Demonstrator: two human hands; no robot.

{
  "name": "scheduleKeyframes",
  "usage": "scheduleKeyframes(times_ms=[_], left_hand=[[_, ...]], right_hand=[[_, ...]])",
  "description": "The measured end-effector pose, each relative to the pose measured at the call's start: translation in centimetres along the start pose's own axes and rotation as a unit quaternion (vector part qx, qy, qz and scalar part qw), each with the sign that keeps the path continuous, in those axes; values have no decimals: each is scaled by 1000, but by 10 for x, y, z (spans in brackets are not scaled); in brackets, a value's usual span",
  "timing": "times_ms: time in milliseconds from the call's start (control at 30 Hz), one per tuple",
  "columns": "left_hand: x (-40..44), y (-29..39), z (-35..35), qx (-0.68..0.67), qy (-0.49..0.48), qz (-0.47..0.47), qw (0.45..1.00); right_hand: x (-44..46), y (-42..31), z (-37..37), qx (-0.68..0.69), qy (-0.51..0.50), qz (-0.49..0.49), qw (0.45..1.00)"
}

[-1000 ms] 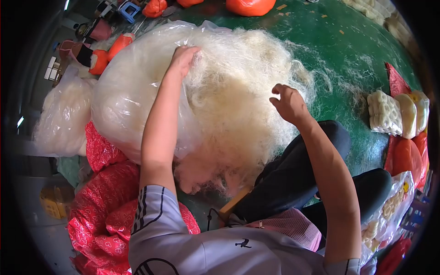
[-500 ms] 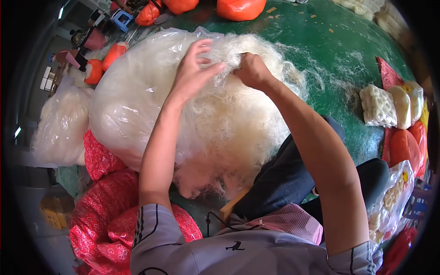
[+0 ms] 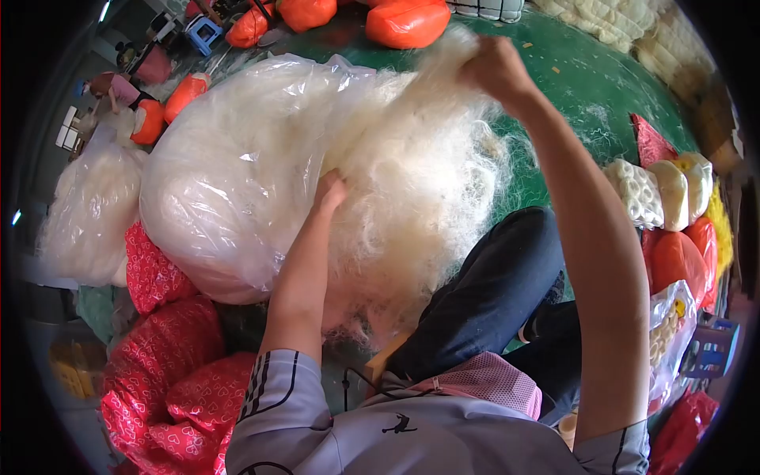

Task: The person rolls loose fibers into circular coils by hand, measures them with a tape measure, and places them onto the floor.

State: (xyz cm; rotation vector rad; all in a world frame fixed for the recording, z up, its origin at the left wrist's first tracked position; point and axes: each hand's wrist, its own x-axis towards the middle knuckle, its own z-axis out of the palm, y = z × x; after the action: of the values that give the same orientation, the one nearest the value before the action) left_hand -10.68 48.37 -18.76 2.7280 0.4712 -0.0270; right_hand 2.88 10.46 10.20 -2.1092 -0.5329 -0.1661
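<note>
A big heap of cream-coloured loose fibre (image 3: pixel 419 190) spills from the mouth of a large clear plastic bag (image 3: pixel 214 158) in front of me. High at the far right of the heap, my right hand (image 3: pixel 499 71) is closed on a tuft of the fibre. A stretched band of strands (image 3: pixel 412 99) runs down from it toward the heap's left side. My left hand (image 3: pixel 331 190) is closed at the bag's edge, its fingertips sunk in the fibre, and it grips some of it.
Red heart-print bags (image 3: pixel 170 380) lie at my left beside another clear fibre-filled bag (image 3: pixel 95 210). Orange bags (image 3: pixel 408 22) sit at the back. White packs (image 3: pixel 636 190) and a blue basket (image 3: pixel 710 348) stand at right. A person (image 3: pixel 115 89) bends at far left.
My right hand has risen up and to the right, drawing out fibre. My left hand, open before, has dropped lower and closed on fibre. The view has shifted slightly.
</note>
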Motion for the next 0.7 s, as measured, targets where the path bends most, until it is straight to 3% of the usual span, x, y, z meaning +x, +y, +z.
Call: scheduleKeyframes(times_ms=[133, 200, 233, 267, 333, 367, 400, 467, 500, 567, 633, 700], left_hand=[[-18, 38, -46, -84, 5, -40, 996], [-34, 101, -93, -161, 23, -18, 986], [-39, 126, -105, -222, 48, 86, 970], [-40, 152, -114, -279, 73, 188, 939], [-49, 217, -121, -257, 133, 247, 925], [-41, 232, -112, -325, 126, 233, 908], [-30, 244, -103, -392, 119, 219, 886], [-21, 257, -91, -518, 132, 204, 820], [-20, 259, -95, -490, 134, 214, 834], [-23, 256, -99, -431, 134, 231, 862], [-26, 254, -91, -392, 108, 275, 871], [-30, 246, -79, -350, 77, 295, 886]], right_hand=[[19, 34, -34, 195, 42, 43, 979], [2, 13, -28, 161, 37, 13, 986], [-5, 4, -22, 144, 30, 0, 989], [-4, 9, -10, 38, 41, -32, 998], [-16, -8, 7, 171, -34, 11, 985], [-23, -18, 12, 272, -65, 30, 960], [-17, -13, 23, 272, -52, 34, 960], [-22, -12, 28, 327, 46, 26, 944], [-26, -11, 27, 353, 97, 22, 930], [-38, -4, 21, 264, 60, 55, 961], [-50, 26, 28, 325, -132, 70, 934], [-58, 38, 48, 349, -113, 130, 921]])
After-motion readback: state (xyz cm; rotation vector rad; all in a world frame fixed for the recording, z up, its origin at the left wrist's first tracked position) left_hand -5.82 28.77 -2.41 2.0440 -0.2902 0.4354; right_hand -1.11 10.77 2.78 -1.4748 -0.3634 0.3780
